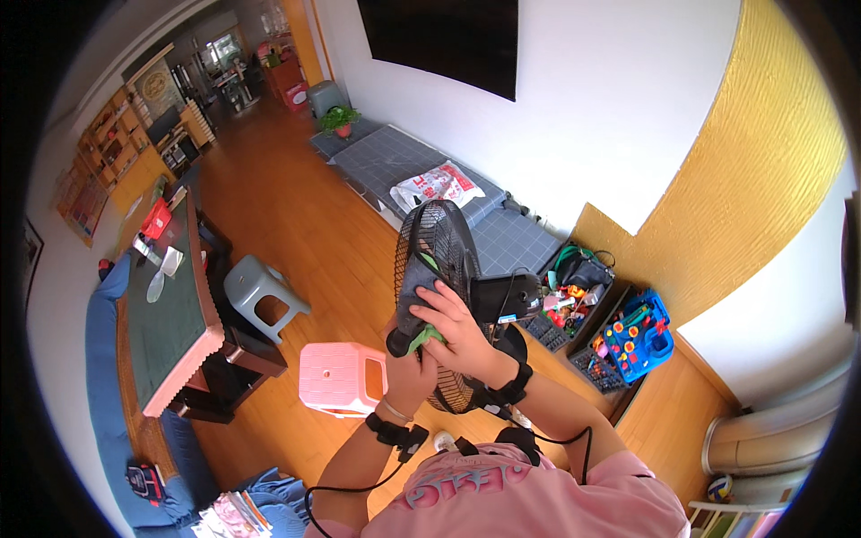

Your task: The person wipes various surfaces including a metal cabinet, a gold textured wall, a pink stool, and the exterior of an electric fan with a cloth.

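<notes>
A black electric fan [447,235] with a wire grille stands directly in front of me, its motor housing [508,296] turned to the right. Against the grille's near side lies a grey and green cloth [415,306]. My right hand [461,333] presses the cloth with spread fingers, its thumb near the green part. Just below and to the left, my left hand [409,376] grips the cloth's lower end at the grille; its fingertips are partly hidden. Both wrists wear black straps with cables.
A pink plastic stool [329,376] and a grey stool [262,292] stand on the left, beside a table [168,336]. Toy-filled crates [551,329] and a blue toy case [639,343] sit at right. Behind the fan, a plastic bag [440,185] lies on a grey checked low surface [383,151].
</notes>
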Tool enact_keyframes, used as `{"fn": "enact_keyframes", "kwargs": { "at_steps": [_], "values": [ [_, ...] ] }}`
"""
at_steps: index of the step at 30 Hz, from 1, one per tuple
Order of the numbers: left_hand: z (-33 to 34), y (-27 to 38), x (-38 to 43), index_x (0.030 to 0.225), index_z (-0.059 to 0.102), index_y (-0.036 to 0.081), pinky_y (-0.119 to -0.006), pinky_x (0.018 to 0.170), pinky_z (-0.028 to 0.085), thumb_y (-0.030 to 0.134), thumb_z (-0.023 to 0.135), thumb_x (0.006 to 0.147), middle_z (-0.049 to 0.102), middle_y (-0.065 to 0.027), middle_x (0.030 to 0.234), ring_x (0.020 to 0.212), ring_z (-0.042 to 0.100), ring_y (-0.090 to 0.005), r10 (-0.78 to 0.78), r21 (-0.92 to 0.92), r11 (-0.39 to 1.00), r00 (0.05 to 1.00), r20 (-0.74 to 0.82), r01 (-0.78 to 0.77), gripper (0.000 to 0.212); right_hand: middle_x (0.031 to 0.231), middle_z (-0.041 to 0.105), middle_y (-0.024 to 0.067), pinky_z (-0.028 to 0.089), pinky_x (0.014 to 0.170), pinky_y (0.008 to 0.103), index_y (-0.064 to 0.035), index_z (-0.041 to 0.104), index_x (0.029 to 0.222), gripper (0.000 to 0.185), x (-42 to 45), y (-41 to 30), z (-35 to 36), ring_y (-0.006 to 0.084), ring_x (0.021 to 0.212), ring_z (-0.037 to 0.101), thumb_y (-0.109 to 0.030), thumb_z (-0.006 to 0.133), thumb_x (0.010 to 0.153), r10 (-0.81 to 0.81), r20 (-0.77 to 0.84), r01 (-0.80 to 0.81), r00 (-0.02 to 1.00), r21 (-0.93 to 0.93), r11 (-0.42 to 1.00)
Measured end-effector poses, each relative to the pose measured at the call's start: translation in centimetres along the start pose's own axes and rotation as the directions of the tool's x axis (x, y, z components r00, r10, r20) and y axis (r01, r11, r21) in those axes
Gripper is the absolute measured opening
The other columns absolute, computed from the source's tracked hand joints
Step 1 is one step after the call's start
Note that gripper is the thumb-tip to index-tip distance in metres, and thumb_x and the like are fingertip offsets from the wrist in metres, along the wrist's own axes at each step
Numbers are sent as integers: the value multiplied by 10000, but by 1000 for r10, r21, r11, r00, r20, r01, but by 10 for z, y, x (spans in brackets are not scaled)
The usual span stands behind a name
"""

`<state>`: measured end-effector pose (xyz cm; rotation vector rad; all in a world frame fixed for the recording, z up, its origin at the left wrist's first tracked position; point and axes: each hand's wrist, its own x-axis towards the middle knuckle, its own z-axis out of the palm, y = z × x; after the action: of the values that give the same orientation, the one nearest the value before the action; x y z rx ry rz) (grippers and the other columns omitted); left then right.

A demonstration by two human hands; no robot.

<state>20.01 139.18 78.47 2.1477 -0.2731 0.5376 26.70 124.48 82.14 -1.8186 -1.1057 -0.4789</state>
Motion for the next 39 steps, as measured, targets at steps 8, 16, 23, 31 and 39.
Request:
{"fn": "enact_keyframes", "kwargs": {
  "at_steps": [8, 16, 23, 31, 39],
  "values": [
    [-4, 4, 10, 1330, 450, -33, -431, 992, 450, 89, 605, 891, 473, -287, 1307, 1179, 515, -446, 30, 122, 993, 970, -243, 0, 481, 1490, 410, 216, 356, 1113, 448, -30, 527, 1311, 476, -32, 57, 2, 423, 1380, 381, 37, 562, 841, 179, -22, -174, 984, 142, 974],
    [-3, 51, 40, 1198, 513, -8, -457, 826, 498, 102, 642, 845, 583, -248, 1076, 976, 587, -439, -128, 203, 958, 938, -323, 201, 392, 1280, 559, 242, 485, 910, 452, -35, 561, 1025, 260, -4, 56, -16, 433, 1089, 583, -25, 684, 797, 231, -243, -163, 942, 268, 949],
    [7, 50, 33, 1209, 470, -49, -457, 839, 485, 106, 595, 911, 563, -273, 1072, 979, 584, -434, -134, 235, 941, 904, -407, 245, 358, 1267, 538, 227, 390, 1023, 492, -19, 588, 1107, 302, 15, 31, -14, 426, 1180, 498, -95, 681, 830, -49, -140, 82, 989, 241, 967],
    [3, 51, 36, 1235, 476, -44, -457, 846, 482, 155, 612, 926, 559, -263, 1094, 964, 581, -425, -113, 233, 949, 916, -384, 214, 392, 1514, 370, 243, 288, 1141, 494, -35, 479, 1378, 454, -12, 91, 5, 470, 1384, 344, -62, 508, 925, 154, -70, -142, 986, 147, 979],
    [-2, 48, 34, 1258, 519, 4, -482, 803, 495, 184, 604, 918, 552, -269, 1156, 976, 573, -478, -131, 277, 936, 946, -296, 216, 394, 1505, 382, 233, 235, 1136, 573, -54, 543, 1309, 497, 20, 29, 2, 528, 1397, 263, -246, 650, 863, 30, -79, -22, 996, 110, 994]
  ]
}}
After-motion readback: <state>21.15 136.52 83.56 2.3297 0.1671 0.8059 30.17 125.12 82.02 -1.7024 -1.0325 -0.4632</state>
